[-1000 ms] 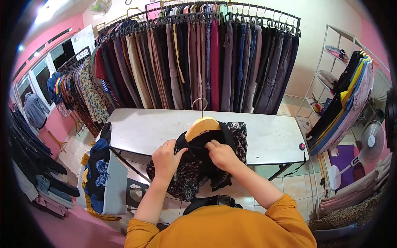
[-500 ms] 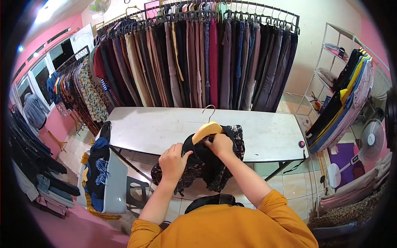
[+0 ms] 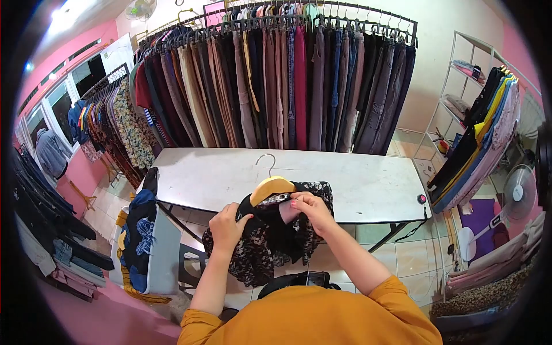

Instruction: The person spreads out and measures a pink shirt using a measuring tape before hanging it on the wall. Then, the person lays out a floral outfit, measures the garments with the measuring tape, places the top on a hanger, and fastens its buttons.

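Observation:
A dark floral garment [image 3: 250, 253] with a black collar hangs on a wooden hanger [image 3: 271, 187], whose metal hook points up over the white table. My left hand [image 3: 229, 225] is closed on the garment's left collar edge. With thumb and fingers pinched, my right hand [image 3: 312, 210] grips the right side of the collar. Between the hands the neck opening shows a patterned inner band and a pale patch beside my right fingers. The garment's lower part drapes over the table's near edge.
Behind the white table [image 3: 190, 172] stands a long rack of trousers [image 3: 276, 86]. A grey bin [image 3: 164, 253] with clothes is at the left. More clothes [image 3: 483, 138], a metal shelf [image 3: 454, 75] and a standing fan [image 3: 517, 192] are at the right.
The hanger and garment have shifted left and tilted the other way. My right hand has come out of the neck opening to the collar's right edge, and the inner band now shows.

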`<action>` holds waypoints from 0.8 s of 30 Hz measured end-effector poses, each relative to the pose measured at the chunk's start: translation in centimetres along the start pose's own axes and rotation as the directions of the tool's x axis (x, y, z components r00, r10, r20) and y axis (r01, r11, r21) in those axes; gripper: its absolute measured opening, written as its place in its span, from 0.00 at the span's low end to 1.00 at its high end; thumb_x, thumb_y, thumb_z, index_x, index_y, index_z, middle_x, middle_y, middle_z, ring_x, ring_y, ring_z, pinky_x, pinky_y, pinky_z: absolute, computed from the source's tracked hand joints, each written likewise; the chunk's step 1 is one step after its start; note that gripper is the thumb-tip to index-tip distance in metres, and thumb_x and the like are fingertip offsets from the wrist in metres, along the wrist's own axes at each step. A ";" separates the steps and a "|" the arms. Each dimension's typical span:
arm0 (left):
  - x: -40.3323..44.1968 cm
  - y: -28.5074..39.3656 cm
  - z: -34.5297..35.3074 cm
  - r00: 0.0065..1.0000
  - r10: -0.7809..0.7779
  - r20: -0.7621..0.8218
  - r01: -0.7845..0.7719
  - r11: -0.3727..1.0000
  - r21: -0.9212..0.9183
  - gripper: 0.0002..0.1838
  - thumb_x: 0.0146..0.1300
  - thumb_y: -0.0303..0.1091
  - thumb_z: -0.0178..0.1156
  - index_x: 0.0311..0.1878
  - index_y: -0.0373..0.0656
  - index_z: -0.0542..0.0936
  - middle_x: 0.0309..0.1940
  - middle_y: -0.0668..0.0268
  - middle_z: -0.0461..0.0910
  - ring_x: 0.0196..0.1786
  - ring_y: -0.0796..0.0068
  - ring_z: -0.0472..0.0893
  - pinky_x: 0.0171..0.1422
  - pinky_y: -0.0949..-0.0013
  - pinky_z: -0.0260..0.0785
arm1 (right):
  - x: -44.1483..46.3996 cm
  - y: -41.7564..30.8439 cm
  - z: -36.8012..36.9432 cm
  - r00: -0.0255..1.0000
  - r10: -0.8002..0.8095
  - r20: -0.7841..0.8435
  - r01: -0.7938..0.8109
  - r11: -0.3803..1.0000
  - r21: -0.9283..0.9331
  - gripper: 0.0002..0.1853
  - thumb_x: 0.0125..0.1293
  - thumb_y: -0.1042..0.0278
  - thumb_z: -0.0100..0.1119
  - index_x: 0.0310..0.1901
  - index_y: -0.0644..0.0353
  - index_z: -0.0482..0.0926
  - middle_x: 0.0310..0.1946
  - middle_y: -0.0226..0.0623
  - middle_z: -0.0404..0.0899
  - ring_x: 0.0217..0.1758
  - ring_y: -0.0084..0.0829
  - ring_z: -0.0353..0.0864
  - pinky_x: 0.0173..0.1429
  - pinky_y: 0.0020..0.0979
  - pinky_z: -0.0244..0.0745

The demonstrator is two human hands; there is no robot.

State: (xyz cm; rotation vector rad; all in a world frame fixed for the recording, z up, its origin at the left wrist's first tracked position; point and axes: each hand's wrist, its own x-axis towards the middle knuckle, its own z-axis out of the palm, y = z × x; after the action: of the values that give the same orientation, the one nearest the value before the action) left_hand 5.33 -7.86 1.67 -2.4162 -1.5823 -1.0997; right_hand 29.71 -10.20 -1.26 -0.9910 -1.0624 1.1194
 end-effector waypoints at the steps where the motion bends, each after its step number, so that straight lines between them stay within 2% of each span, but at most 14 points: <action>1: -0.1 -0.3 -0.3 1.000 -0.002 0.003 0.002 1.000 0.005 0.20 0.45 0.45 0.71 0.33 0.42 0.77 0.29 0.62 0.80 0.31 0.56 0.80 0.33 0.60 0.70 | -0.2 -1.4 -0.2 0.987 0.153 0.045 -0.152 0.988 -0.026 0.06 0.62 0.68 0.61 0.36 0.61 0.79 0.34 0.27 0.77 0.42 0.16 0.72 0.53 0.22 0.63; 4: -0.2 -1.2 -0.8 0.999 0.031 0.022 -0.030 0.999 -0.025 0.20 0.45 0.45 0.72 0.33 0.42 0.77 0.28 0.61 0.80 0.31 0.56 0.80 0.34 0.61 0.71 | 0.4 -3.7 -1.4 0.882 0.388 0.267 -0.362 0.921 -0.143 0.09 0.59 0.65 0.62 0.29 0.60 0.74 0.29 0.29 0.78 0.36 0.21 0.78 0.43 0.27 0.72; 6: -0.1 -1.7 -1.1 0.998 0.035 0.044 -0.034 0.999 -0.036 0.20 0.44 0.46 0.72 0.34 0.42 0.78 0.29 0.61 0.80 0.32 0.56 0.80 0.35 0.61 0.71 | 1.1 -6.4 -2.1 0.859 0.417 0.299 -0.166 0.777 -0.607 0.08 0.54 0.65 0.64 0.29 0.57 0.75 0.28 0.28 0.78 0.33 0.28 0.80 0.37 0.33 0.73; 7: 0.0 -1.9 -1.4 0.993 0.059 0.101 -0.054 0.997 -0.056 0.21 0.44 0.47 0.72 0.34 0.42 0.78 0.29 0.60 0.80 0.32 0.56 0.80 0.35 0.61 0.71 | 1.7 -7.3 -2.1 0.911 0.207 0.358 0.221 0.489 -0.844 0.08 0.50 0.66 0.64 0.31 0.53 0.77 0.27 0.32 0.78 0.34 0.37 0.80 0.43 0.40 0.76; 8: 0.2 -2.0 -1.7 0.984 0.085 0.159 -0.074 0.994 -0.077 0.21 0.44 0.48 0.72 0.34 0.42 0.79 0.29 0.60 0.80 0.33 0.56 0.80 0.36 0.61 0.71 | 2.3 -8.4 -1.7 0.912 0.253 0.323 0.275 0.209 -0.939 0.07 0.50 0.67 0.64 0.32 0.53 0.78 0.37 0.35 0.81 0.42 0.45 0.79 0.55 0.43 0.74; 10: 0.5 -2.0 -2.1 0.971 0.096 0.218 -0.079 0.993 -0.084 0.22 0.44 0.49 0.72 0.34 0.43 0.79 0.29 0.60 0.81 0.33 0.56 0.81 0.37 0.60 0.71 | 2.6 -10.1 -1.4 0.858 0.150 0.492 0.508 -0.096 -0.856 0.11 0.56 0.69 0.61 0.42 0.49 0.80 0.53 0.39 0.76 0.56 0.42 0.74 0.66 0.38 0.66; 11: 0.8 -2.0 -2.3 0.957 0.105 0.272 -0.083 0.992 -0.093 0.22 0.43 0.50 0.72 0.34 0.43 0.79 0.29 0.60 0.81 0.33 0.56 0.81 0.37 0.60 0.71 | 2.8 -9.7 -1.8 0.861 0.149 0.486 0.502 -0.095 -0.860 0.11 0.56 0.69 0.61 0.42 0.49 0.80 0.53 0.39 0.76 0.56 0.42 0.74 0.66 0.38 0.66; 13: 1.2 -2.0 -2.3 0.950 0.098 0.296 -0.066 0.991 -0.115 0.23 0.42 0.50 0.72 0.34 0.43 0.79 0.28 0.60 0.81 0.33 0.56 0.81 0.37 0.60 0.71 | 3.7 -8.3 -3.3 0.706 -0.168 0.688 0.681 -0.104 -0.725 0.18 0.60 0.71 0.58 0.53 0.45 0.79 0.61 0.40 0.70 0.63 0.43 0.68 0.70 0.35 0.60; 14: 1.4 -2.0 -2.2 0.944 0.084 0.318 -0.043 0.990 -0.133 0.23 0.41 0.50 0.73 0.34 0.43 0.80 0.27 0.59 0.80 0.33 0.55 0.81 0.37 0.60 0.71 | 3.9 -7.9 -4.0 0.709 -0.166 0.685 0.678 -0.104 -0.727 0.18 0.60 0.71 0.58 0.53 0.45 0.79 0.61 0.40 0.70 0.63 0.43 0.68 0.70 0.35 0.60; 16: 2.0 -2.0 -2.0 0.938 0.049 0.343 0.004 0.989 -0.150 0.23 0.40 0.49 0.74 0.33 0.42 0.80 0.26 0.58 0.80 0.31 0.55 0.80 0.37 0.61 0.71 | 4.2 -7.0 -5.7 0.873 0.070 0.482 0.405 0.445 -0.799 0.24 0.62 0.71 0.58 0.60 0.43 0.75 0.61 0.40 0.71 0.64 0.45 0.68 0.68 0.38 0.63; 18: 2.8 -2.2 -1.7 0.930 0.010 0.368 0.054 0.985 -0.165 0.24 0.38 0.48 0.75 0.33 0.41 0.80 0.24 0.57 0.79 0.30 0.56 0.80 0.37 0.61 0.70 | 3.4 -6.3 -7.0 0.880 0.064 0.470 0.366 0.537 -0.760 0.23 0.64 0.69 0.56 0.62 0.49 0.72 0.58 0.43 0.74 0.60 0.44 0.72 0.65 0.37 0.66; 20: 4.3 -2.4 -1.1 0.908 -0.030 0.418 0.130 0.968 -0.213 0.23 0.37 0.45 0.75 0.33 0.40 0.80 0.22 0.57 0.78 0.28 0.59 0.79 0.35 0.65 0.69 | 1.8 -6.3 -7.8 0.969 0.118 0.215 0.059 0.739 -0.671 0.24 0.67 0.66 0.54 0.65 0.51 0.69 0.52 0.47 0.78 0.53 0.40 0.77 0.60 0.34 0.69; 22: 6.1 -2.8 0.8 0.902 -0.028 0.430 0.135 0.966 -0.220 0.22 0.37 0.43 0.76 0.32 0.39 0.80 0.20 0.58 0.77 0.25 0.63 0.77 0.34 0.67 0.68 | 1.7 -5.1 -9.6 0.976 0.084 0.200 0.076 0.730 -0.679 0.25 0.68 0.63 0.54 0.66 0.51 0.67 0.48 0.48 0.79 0.48 0.36 0.79 0.56 0.32 0.71; 24: 8.3 -3.5 3.6 0.873 -0.012 0.488 0.201 0.920 -0.336 0.23 0.39 0.47 0.75 0.34 0.40 0.81 0.22 0.57 0.80 0.27 0.58 0.80 0.35 0.63 0.70 | 1.8 -5.1 -11.2 0.975 0.092 0.203 0.114 0.576 -0.810 0.25 0.66 0.63 0.56 0.65 0.52 0.68 0.47 0.48 0.80 0.46 0.35 0.80 0.54 0.33 0.72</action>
State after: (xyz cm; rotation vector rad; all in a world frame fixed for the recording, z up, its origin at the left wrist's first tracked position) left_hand 6.26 1.75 2.71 -3.0867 -1.7928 -0.9393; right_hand 41.85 -10.12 1.61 -1.6027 -1.8641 0.6911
